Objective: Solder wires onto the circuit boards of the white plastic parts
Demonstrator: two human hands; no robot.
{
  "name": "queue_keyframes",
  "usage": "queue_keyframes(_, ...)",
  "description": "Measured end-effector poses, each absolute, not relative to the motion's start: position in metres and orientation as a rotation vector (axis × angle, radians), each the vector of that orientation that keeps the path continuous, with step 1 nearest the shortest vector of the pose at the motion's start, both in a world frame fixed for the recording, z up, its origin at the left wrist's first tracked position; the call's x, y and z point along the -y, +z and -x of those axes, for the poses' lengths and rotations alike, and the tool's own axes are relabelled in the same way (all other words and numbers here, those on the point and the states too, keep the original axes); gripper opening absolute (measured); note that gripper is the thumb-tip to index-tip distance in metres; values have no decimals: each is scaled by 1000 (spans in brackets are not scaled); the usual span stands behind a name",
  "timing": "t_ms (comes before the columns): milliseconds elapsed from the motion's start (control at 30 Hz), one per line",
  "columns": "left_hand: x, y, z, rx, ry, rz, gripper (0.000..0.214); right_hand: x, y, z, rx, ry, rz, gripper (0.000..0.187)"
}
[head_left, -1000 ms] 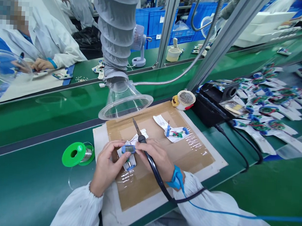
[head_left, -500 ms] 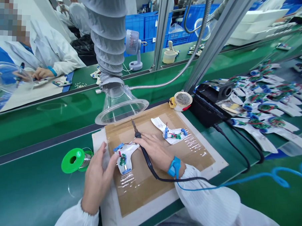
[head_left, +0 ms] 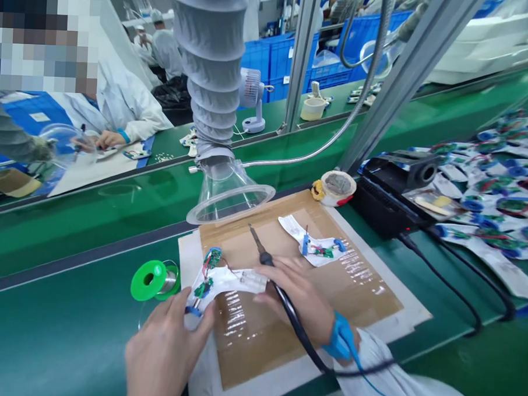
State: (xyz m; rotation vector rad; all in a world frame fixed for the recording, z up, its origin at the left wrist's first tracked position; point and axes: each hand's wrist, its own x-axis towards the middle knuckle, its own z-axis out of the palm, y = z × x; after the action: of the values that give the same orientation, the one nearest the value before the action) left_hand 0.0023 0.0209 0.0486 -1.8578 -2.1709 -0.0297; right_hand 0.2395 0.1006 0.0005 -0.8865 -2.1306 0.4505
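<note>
**Soldering iron (head_left: 261,250) in the right hand (head_left: 297,298), white circuit strip (head_left: 227,284) at the left hand (head_left: 165,351)**

The right hand is curled and pinches the iron's black grip pen-style between thumb and fingers, with the tip pointing up and away, clear of the strip. Its fingertips lie just beside the strip's right end. A black cord runs from the iron past one blue wrist strap (head_left: 339,338).

The left hand is loosely spread, its fingers at the strip's lower end; whether they pinch it, I cannot tell. The strip lies on one taped cardboard mat (head_left: 351,295) and carries two small green circuit boards, joined by thin wires.

A second strip (head_left: 318,250) lies apart on the same mat, with two blue end pieces. Beside the mat sit one green solder spool (head_left: 150,280), one clear fume hood (head_left: 231,205) above it, and one tape roll (head_left: 338,188). One black soldering station (head_left: 390,197) stands to the right, before a heap of strips (head_left: 487,196), too many to count. Across the bench, one co-worker's hand (head_left: 109,140) rests on another mat.
</note>
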Motion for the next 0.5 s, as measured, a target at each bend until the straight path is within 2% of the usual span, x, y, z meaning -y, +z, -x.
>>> queue_keyframes(100, -11, 83, 39, 2148, -53, 1765, 53, -82, 6, -253, 2032, 399, 886, 22)
queue_keyframes(267, -47, 120, 151, 2448, -126, 1459, 55, -72, -4, -265, 1967, 392, 804, 28)
queue_keyframes(333, -80, 117, 191, 2527, -400, 1414, 51, -72, -9, -265, 1962, 376, 791, 27)
queue_keyframes(400, -116, 103, 220, 2623, -981, 1328, 46, -73, -13, -265, 1977, 365, 784, 26)
queue_keyframes(500, -162, 78, 241, 2576, -1330, 1251, 46, -73, -14, -264, 2018, 338, 762, 26)
